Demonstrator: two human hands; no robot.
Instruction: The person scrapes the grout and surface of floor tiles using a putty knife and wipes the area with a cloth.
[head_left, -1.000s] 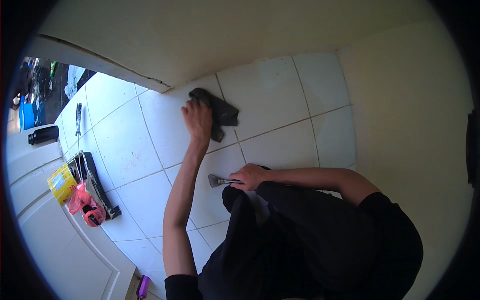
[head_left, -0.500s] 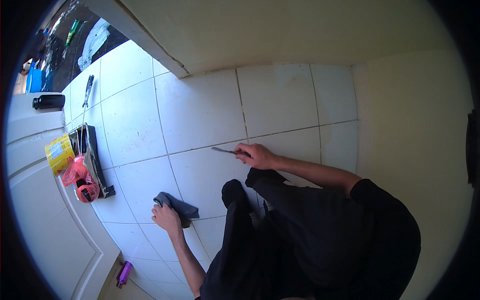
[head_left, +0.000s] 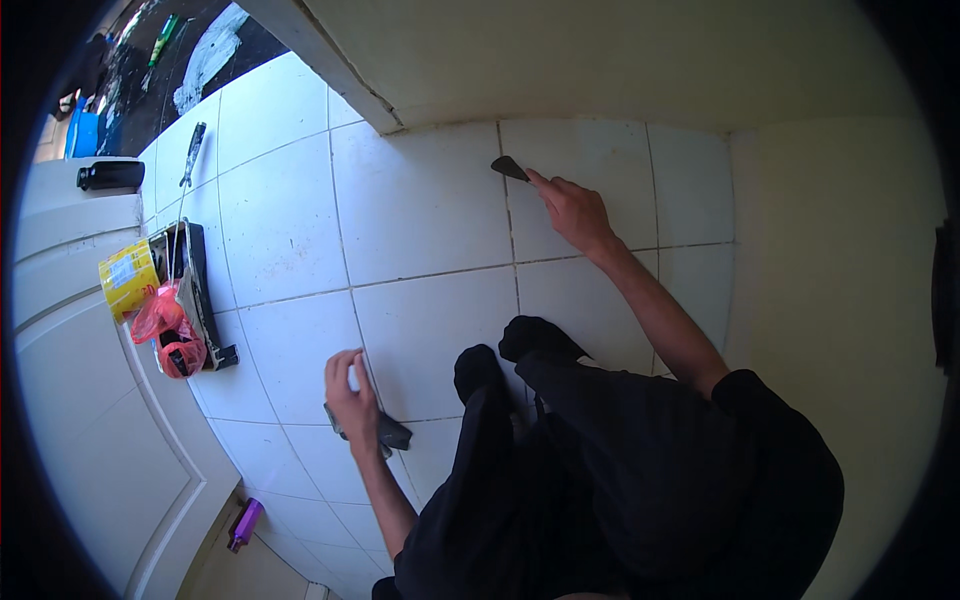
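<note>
My right hand (head_left: 577, 212) grips a putty knife by its handle, mostly hidden in my fingers. Its dark, flared blade (head_left: 509, 168) is over a grout line on the white tile floor (head_left: 420, 210), near the wall's foot; whether it touches the tile I cannot tell. My left hand (head_left: 350, 398) is raised with fingers apart and nothing in them. Below and partly behind that wrist, a crumpled dark grey cloth (head_left: 395, 433) lies on the tiles.
At left, a black paint tray (head_left: 205, 290) holds a yellow container (head_left: 130, 280) and a red plastic bag (head_left: 165, 320) beside a white panelled door (head_left: 80, 400). A black bottle (head_left: 110, 175) and purple bottle (head_left: 244, 525) are near the door. A wall (head_left: 560, 70) rises ahead.
My right hand has reached forward with the putty knife, up to a grout line nearer the wall. My left hand has let go of the cloth and lifted off it. The view has shifted slightly.
</note>
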